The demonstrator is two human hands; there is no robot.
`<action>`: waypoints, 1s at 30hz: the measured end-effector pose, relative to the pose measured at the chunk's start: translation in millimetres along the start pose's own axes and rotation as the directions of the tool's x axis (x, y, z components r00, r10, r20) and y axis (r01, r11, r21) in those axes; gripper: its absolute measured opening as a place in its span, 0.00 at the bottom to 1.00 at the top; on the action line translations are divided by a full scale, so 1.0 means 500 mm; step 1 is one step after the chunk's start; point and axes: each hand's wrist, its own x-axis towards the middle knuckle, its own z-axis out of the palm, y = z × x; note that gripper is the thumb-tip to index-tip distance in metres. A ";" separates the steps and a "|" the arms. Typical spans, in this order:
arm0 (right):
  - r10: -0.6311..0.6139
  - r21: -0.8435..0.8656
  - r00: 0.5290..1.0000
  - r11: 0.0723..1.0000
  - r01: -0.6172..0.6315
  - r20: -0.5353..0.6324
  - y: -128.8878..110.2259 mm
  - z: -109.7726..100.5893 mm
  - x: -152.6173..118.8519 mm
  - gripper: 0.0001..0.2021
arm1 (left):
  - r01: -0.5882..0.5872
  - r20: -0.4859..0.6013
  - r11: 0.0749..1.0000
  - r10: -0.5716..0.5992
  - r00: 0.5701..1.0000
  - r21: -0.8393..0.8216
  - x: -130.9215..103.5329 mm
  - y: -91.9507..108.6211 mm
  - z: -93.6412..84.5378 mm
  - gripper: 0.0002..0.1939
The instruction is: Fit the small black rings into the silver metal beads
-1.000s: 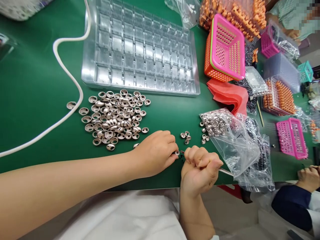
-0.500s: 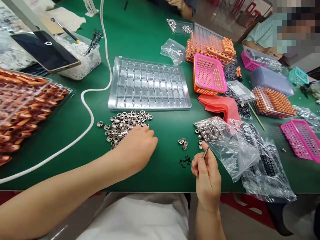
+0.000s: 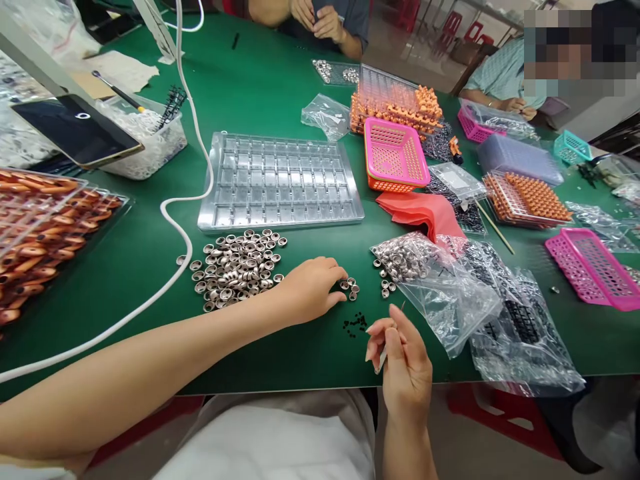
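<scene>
My left hand [image 3: 315,288] reaches across the table with thumb and forefinger apart, its fingertips beside a small group of round metal cups [image 3: 353,289]. I cannot see anything held in it. Behind that wrist spreads a larger pile of the same silvery cups [image 3: 235,267]. My right hand [image 3: 406,367] is closed around slim metal tweezers [image 3: 383,359], mostly hidden by the fingers. Tiny black pieces [image 3: 355,324] lie scattered between my hands. Just beyond the right hand, a clear plastic bag [image 3: 450,307] has more metal cups [image 3: 403,257] at its mouth.
A clear compartment tray [image 3: 280,180] lies behind the pile. A white cable [image 3: 170,213] winds past on the left, near stacked orange parts [image 3: 45,247] and a phone [image 3: 75,130]. Pink baskets [image 3: 397,157] and a red cloth [image 3: 420,210] stand right. Two people work across the table.
My left hand has moved right, from the large pile to the small group of cups, and its fingers have parted. My right hand has lowered slightly, and the tweezers have shifted in its fingers.
</scene>
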 end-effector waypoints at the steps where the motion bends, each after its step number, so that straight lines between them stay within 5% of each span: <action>1: 0.002 0.009 1.000 1.000 -0.003 0.014 0.004 -0.006 -0.003 0.18 | -0.003 -0.001 1.000 0.003 1.000 -0.002 0.007 -0.002 0.006 0.11; 7: 0.101 0.110 0.995 0.989 -0.101 0.006 0.007 -0.030 -0.011 0.15 | 0.002 0.003 0.999 -0.002 1.000 -0.036 0.005 -0.005 0.011 0.05; 17: 0.109 0.312 0.994 0.944 -0.110 0.022 -0.007 -0.041 0.014 0.22 | -0.058 0.037 0.994 0.061 0.997 -0.089 -0.080 0.019 0.027 0.03; 21: 0.120 0.253 0.992 0.962 -0.106 -0.043 -0.002 -0.033 0.015 0.18 | -0.099 -0.071 0.979 0.087 0.994 -0.180 -0.090 0.002 0.057 0.03; 25: 0.095 0.208 0.995 0.973 -0.096 0.015 0.003 -0.030 0.012 0.16 | -0.151 -0.114 0.964 0.129 0.985 -0.220 -0.088 -0.011 0.066 0.03; 30: 0.008 -0.045 0.999 0.999 -0.006 0.033 0.008 -0.038 0.007 0.15 | -0.175 -0.119 0.956 0.150 0.981 -0.236 -0.086 -0.014 0.058 0.03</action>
